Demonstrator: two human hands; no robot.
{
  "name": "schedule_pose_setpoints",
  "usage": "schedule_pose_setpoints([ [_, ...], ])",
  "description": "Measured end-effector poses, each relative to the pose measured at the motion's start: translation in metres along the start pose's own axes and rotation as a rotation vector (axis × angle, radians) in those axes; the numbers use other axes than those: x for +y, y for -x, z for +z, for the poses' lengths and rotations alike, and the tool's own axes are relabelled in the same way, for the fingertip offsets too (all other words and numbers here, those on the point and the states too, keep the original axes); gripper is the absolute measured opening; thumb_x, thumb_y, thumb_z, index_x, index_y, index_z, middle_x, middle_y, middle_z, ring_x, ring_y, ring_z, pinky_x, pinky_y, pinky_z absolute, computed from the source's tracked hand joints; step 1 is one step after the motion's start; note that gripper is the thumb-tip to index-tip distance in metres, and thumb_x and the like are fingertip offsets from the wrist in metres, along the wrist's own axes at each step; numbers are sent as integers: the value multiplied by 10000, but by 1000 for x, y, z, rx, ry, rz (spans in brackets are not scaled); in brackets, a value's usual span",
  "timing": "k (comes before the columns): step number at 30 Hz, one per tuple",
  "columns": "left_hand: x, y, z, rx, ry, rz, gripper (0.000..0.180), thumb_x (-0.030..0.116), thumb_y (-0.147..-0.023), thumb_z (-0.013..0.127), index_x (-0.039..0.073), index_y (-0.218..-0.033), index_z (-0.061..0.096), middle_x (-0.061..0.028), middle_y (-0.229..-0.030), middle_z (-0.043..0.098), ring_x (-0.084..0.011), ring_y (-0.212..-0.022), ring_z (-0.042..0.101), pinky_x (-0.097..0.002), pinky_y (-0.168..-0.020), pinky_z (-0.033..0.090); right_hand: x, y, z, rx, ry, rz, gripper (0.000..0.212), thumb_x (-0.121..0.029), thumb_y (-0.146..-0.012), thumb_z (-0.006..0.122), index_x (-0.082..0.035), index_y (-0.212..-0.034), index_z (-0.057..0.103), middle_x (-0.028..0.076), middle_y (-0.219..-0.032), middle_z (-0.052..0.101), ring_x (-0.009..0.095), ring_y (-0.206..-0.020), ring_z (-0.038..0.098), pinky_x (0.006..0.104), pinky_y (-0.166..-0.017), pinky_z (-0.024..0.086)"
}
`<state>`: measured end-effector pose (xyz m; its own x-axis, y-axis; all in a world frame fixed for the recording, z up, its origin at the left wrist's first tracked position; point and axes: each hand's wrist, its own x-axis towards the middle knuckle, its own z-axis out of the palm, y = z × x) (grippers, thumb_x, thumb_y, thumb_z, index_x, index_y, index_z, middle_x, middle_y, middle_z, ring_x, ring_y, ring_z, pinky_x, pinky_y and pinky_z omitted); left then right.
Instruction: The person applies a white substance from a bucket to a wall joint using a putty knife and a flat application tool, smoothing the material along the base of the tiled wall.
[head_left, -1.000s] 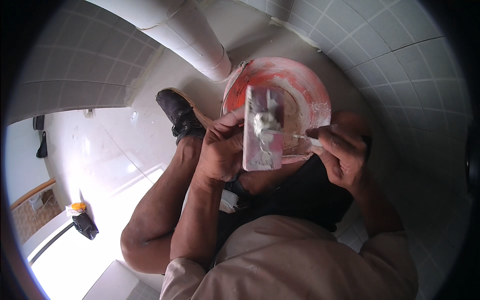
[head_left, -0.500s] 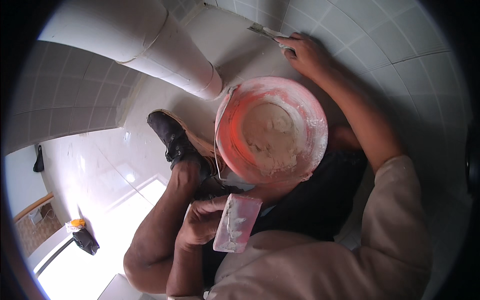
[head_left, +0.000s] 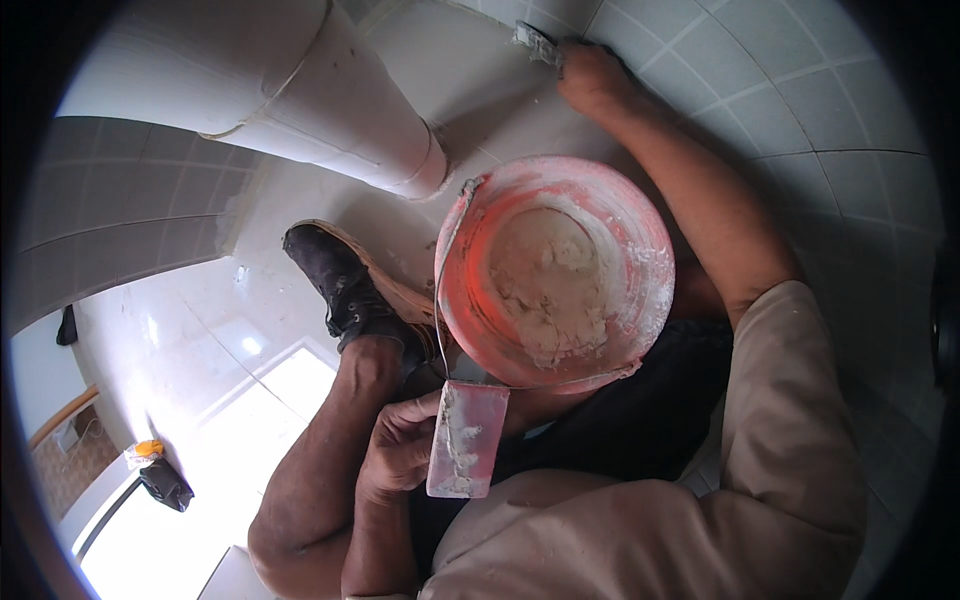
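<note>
Your right hand [head_left: 592, 78] pinches a small metal putty knife [head_left: 537, 42] against the grey wall tiles [head_left: 800, 110], your left hand [head_left: 400, 447] grips a paste-smeared rectangular plate [head_left: 467, 440] below the half-full pink bucket [head_left: 555, 270], so grouting looks underway, much remaining.

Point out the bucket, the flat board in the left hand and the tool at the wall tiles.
Bucket [head_left: 650, 240]: head view, right rim.
Board [head_left: 466, 440]: head view, smeared face.
Tool [head_left: 535, 40]: head view, blade beyond the right hand [head_left: 595, 80].

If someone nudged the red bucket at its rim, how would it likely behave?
The red bucket probably resists sliding: the pale paste inside adds weight. It looks wide and squat, so tipping seems unlikely. Its smeared rim may feel slippery.
</note>
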<state>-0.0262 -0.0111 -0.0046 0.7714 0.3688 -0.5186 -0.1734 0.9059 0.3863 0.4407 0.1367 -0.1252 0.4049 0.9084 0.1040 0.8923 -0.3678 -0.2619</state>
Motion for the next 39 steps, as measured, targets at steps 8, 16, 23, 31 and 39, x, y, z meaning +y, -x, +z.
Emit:
schedule_pose_setpoints([
  [8,0,7,-10,-16,51,26,587,19,-778,739,-96,-1311,522,-204,-1168,665,-251,-1030,684,-365,-905,547,-9,25,2,188,-25,-104,251,-102,-817,598,-30,-1057,617,254,-963,678,432,-905,658,523,-825,520],
  [16,2,2,-9,-18,50,38,586,6,-784,725,-96,-1321,514,-201,-1165,668,-247,-1011,691,-359,-890,551,-3,8,39,208,-336,35,353,-186,-835,605,-44,-1156,642,231,-1004,684,395,-920,668,436,-844,524],
  [23,2,0,-7,-1,83,68,578,-3,-782,718,-94,-1317,520,-203,-1169,667,-248,-1019,689,-363,-898,548,-19,24,36,215,-273,207,312,-179,-854,609,-57,-1138,649,194,-1013,687,328,-941,678,405,-838,525],
  [31,2,1,-6,-19,89,76,586,30,-775,748,-90,-1306,531,-200,-1180,663,-250,-1028,684,-372,-912,543,9,45,37,122,-409,209,314,-189,-856,618,-37,-1132,618,238,-1057,661,372,-1012,640,424,-905,497],
  [39,0,3,-10,-8,73,49,613,55,-753,774,-91,-1299,537,-194,-1169,668,-253,-1025,684,-370,-914,543,1,40,15,-30,-740,216,388,-190,-869,645,-11,-1207,578,180,-994,663,288,-865,657,390,-781,547],
])
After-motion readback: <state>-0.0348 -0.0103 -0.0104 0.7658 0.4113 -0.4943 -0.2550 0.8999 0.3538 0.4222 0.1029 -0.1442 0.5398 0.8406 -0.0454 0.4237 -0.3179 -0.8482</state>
